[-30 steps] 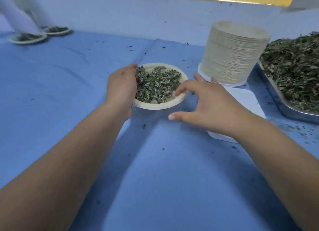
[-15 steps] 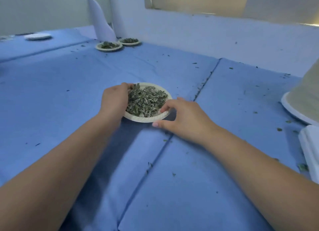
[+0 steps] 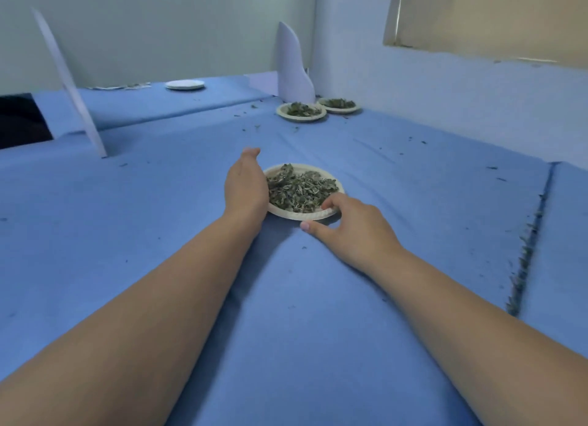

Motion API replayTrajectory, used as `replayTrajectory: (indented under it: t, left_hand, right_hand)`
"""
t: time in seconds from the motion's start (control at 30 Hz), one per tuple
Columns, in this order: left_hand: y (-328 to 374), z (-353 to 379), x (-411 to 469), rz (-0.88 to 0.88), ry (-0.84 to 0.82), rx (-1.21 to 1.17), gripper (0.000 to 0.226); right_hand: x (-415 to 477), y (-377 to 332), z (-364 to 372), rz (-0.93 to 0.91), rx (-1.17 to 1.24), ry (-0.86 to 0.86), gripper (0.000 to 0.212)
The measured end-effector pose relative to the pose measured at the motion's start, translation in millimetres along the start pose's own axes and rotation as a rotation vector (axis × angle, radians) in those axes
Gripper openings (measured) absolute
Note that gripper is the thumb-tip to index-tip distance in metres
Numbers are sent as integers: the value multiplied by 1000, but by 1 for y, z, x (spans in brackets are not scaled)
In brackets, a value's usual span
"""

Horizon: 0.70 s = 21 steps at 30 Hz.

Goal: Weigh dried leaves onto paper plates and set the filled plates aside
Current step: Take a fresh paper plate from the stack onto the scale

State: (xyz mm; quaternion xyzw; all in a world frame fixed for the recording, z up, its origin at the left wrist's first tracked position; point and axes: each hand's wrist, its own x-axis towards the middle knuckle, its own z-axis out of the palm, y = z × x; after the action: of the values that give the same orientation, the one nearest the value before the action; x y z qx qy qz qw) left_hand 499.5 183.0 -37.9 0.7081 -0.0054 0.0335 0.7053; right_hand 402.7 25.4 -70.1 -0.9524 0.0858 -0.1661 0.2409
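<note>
— So where sits the paper plate (image 3: 297, 216)?
— Flat on the blue cloth (image 3: 152, 209), heaped with dried leaves (image 3: 299, 188). The left hand (image 3: 245, 187) lies straight-fingered against its left rim; the right hand (image 3: 353, 226) pinches the near rim.

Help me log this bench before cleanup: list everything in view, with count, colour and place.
leaf plate: one, off-white, mid-table between the hands
dried leaves: one heap, green-brown, on the leaf plate
filled plates: two, off-white with green leaves, side by side in the far corner
white disc: one, white, far left, looks empty
upright sheets: two, white, one at the left, one in the far corner
table cover: blue, across the whole table
leaf crumbs: many, dark green, scattered, thickest along the right seam
blind: one, beige, upper right
left hand: against the leaf plate's left rim
right hand: pinching its near rim
</note>
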Motion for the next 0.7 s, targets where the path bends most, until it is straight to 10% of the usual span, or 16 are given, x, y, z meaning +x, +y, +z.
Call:
replayTrajectory:
  t: [0.2,0.7]
  left_hand:
    - [-3,-24,45,-183,181,-390,25]
    - [-12,-39,63,-421,-20,-1214,37]
  right_hand:
    - [89,-16,38,38,-34,-11,61]
    - [269,-52,103,148,-95,-92,81]
